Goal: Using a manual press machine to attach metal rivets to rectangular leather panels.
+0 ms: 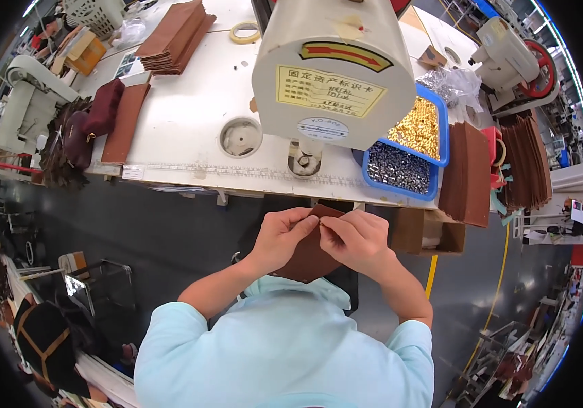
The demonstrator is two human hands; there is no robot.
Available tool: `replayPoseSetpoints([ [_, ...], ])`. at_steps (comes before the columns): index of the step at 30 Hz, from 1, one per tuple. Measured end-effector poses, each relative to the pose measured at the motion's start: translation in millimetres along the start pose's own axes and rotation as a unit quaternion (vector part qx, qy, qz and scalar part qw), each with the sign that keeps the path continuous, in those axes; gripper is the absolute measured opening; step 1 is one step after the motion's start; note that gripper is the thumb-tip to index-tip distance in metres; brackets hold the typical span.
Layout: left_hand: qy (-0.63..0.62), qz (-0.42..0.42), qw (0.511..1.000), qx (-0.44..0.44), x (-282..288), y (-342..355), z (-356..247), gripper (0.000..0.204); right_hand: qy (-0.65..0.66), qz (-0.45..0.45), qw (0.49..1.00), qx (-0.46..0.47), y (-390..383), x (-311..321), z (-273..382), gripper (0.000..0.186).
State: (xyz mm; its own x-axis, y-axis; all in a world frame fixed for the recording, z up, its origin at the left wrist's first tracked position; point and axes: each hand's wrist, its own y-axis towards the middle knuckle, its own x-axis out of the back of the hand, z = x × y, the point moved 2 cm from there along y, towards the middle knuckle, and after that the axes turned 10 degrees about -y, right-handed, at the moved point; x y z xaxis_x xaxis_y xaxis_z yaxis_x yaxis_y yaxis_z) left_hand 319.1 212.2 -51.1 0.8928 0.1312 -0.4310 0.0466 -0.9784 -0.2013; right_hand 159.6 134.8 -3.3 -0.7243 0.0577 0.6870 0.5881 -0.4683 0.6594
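Note:
My left hand grips a brown leather piece at its upper edge, thumb on top. My right hand is pinched at the same piece's top right, its thumb and forefinger close to the left thumb; any small part between them is too small to make out. The piece hangs just beyond the table's front edge, low over my lap. Above my hands stands a cream machine on the white worktable. Beside it are blue trays of gold studs and silver studs.
Brown leather stacks flank the machine, with maroon pouches, a tape roll and a red-wheeled machine. A cardboard box sits below the table's right. A person in black is at the lower left.

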Motion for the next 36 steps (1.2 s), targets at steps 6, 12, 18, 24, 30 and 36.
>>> replayPoseSetpoints([
  [6,-0.070,0.030,0.997,0.021,0.0,-1.8,0.2,0.030,-0.010,0.009,1.000,-0.005,-9.9,-2.2,-2.1,0.020],
  [12,0.031,0.044,0.998,-0.018,-2.4,-11.0,-6.6,0.031,0.137,0.081,0.979,-0.131,-9.1,2.8,-3.8,0.012],
  [18,0.208,0.030,0.976,-0.051,-5.0,-14.8,-18.5,0.031,0.208,0.149,0.940,-0.224,-10.0,2.6,-5.6,0.011],
  [24,0.247,0.051,0.965,-0.070,-0.9,-13.8,-16.7,0.029,0.193,0.153,0.940,-0.235,-15.2,2.2,-6.9,0.010],
  [30,0.256,0.083,0.960,-0.073,1.5,-22.2,-12.9,0.025,0.047,0.116,0.939,-0.320,-13.4,5.6,-96.5,0.013],
  [36,0.258,0.087,0.938,-0.215,-6.7,-25.7,-5.2,0.021,-0.103,0.242,0.912,-0.316,-21.1,-6.8,-167.2,0.021],
])
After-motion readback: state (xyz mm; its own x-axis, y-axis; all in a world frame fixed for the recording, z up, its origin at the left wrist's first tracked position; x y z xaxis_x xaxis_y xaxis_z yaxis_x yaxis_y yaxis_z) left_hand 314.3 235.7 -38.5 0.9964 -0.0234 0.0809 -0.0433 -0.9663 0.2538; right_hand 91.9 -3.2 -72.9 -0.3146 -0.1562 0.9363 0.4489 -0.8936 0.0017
